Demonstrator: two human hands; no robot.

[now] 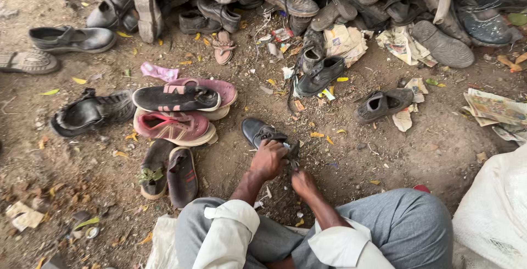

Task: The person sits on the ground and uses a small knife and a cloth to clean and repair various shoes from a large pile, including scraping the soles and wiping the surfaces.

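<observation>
- We sit on the bare dirt ground point(384, 153) with a black leather shoe point(258, 132) lying just ahead of our knees, toe pointing away from us.
- Our left hand point(268, 159) is closed over the shoe's upper near the laces, pressing it down.
- Our right hand point(303, 182) is pinched narrow at the heel end, gripping something small and dark; we cannot tell what.
- We judge the step in hand to be work at the shoe's heel or opening.
- The next move seems to call for a steady hold from the left and fine control from the right.
- Pink sneakers point(174, 126) lie to the left, well apart; a heap of worn shoes point(340, 0) lies beyond.
</observation>
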